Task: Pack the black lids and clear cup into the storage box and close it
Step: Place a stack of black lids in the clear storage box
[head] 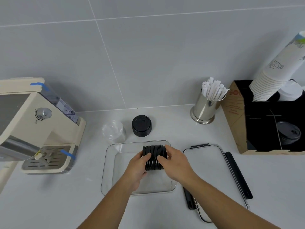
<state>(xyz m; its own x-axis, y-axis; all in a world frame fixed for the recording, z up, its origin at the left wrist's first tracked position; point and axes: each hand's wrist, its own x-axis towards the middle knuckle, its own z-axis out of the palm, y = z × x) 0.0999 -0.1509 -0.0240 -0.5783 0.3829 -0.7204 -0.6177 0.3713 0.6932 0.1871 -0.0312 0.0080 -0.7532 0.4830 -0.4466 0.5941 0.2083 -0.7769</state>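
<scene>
A sideways stack of black lids [154, 157] is held over the clear storage box [107, 171] in the middle of the counter. My left hand [137, 167] grips the stack's left end and my right hand [175, 164] grips its right end. Behind the box stand a second, upright stack of black lids [141, 125] and a clear cup [113, 131], upside down. The box's clear cover [212, 172] with black clips lies flat on the counter to the right.
A cream coffee machine [33, 126] stands at the left. At the back right are a steel canister of wrapped straws [206, 104] and a black cardboard organiser [267, 123] with paper cups [277, 71] and lids.
</scene>
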